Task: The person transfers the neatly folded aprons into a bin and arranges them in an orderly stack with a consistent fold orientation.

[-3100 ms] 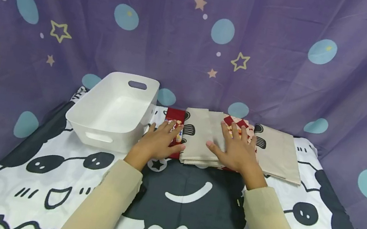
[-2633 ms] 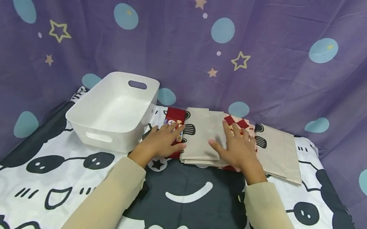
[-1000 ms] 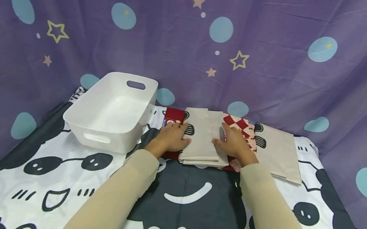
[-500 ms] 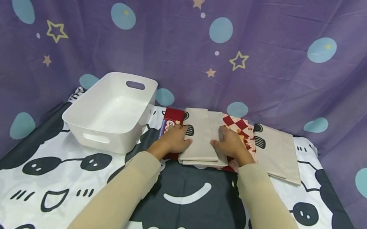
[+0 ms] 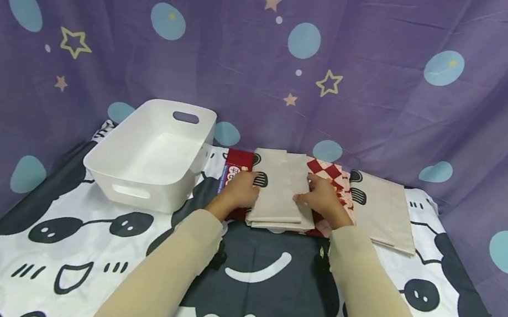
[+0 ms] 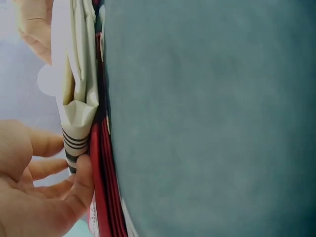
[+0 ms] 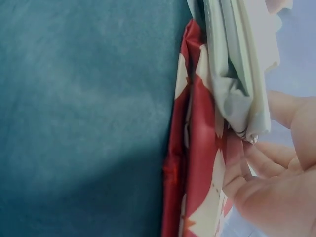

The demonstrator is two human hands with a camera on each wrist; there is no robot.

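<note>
Folded cream cloth: edge grip under inspection

The folded cream cloth with black striped print point(image 5: 283, 197) is lying mid-table, overlapping the folded dark-red printed cloth point(image 5: 240, 157) and the red-and-cream patterned cloth point(image 5: 339, 183). The left hand point(image 5: 239, 191) is pinching its left edge, fingers curled and thumb bearing in close to the red layers. The right hand point(image 5: 323, 200) is pinching the opposite edge, a narrow gap spanned between thumb and forefinger. A second folded cream cloth point(image 5: 386, 214) is lying to the right; a white tub point(image 5: 172, 195) is standing to the left.

For sound work, both hands should be taking every cream fold together — a loose inner layer could be slipping out — and the thumbs should be staying clear of the red cloths beneath. Level, even pressure is likely to be keeping the folds square.

Against the earliest frame, the hands are sitting closer together: the fingers, then spread over the red and patterned cloths, are now curling at the cream edges. The cloths and tub are showing no clear displacement.
</note>
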